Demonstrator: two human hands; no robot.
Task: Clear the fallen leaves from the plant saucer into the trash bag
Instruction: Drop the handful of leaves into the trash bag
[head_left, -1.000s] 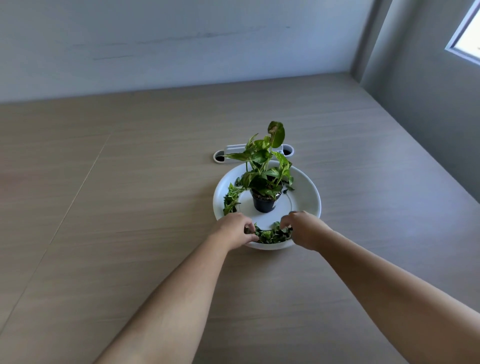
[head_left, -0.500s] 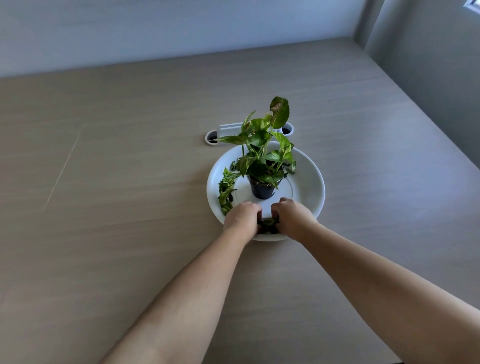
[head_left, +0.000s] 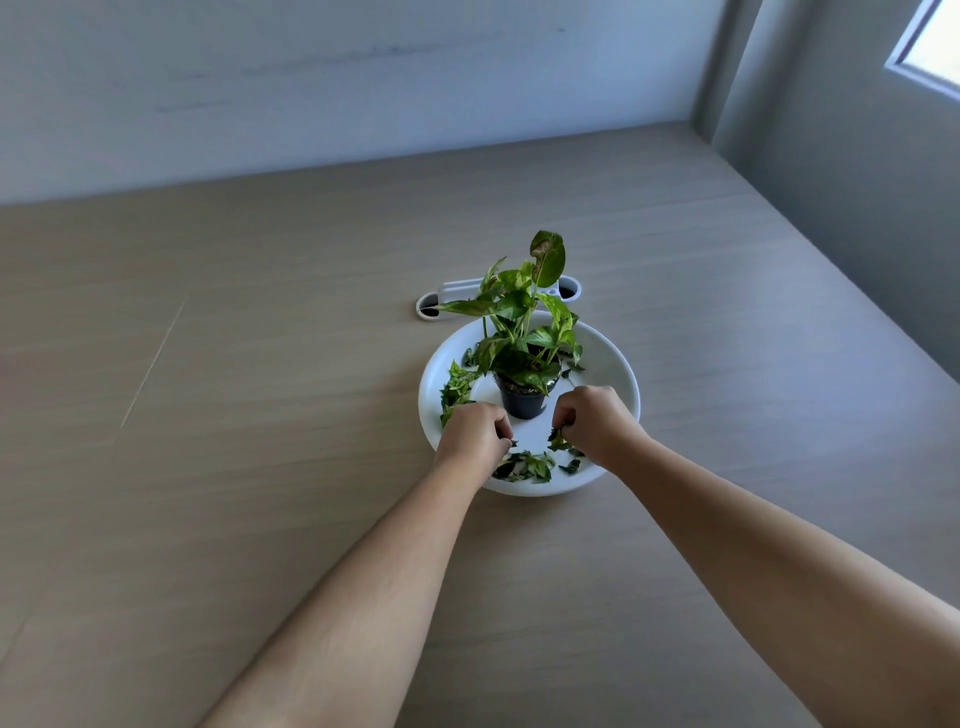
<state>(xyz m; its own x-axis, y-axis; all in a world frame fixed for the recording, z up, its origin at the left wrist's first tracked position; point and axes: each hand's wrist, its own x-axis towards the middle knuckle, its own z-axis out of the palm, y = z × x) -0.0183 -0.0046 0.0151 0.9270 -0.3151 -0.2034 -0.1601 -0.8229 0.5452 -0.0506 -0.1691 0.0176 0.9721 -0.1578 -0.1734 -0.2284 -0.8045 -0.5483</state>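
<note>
Hands of a person reach over a white round saucer on a pale wood-grain table, both arms bare and stretched forward. The left hand has its fingers curled, pinching a small dark scrap of the fallen leaves at its fingertips. The right hand is curled too, gripping a small green clump just above the near part of the dish.

Most of the torn, green-and-cream pieces lie in a loose band along the near rim, its long axis running left to right between the two hands. A second strip curves along the left rim, running from near to far.

At the saucer's centre a variegated pothos stands upright in a small black pot. Just behind the dish, a white cable grommet is set into the tabletop.
</note>
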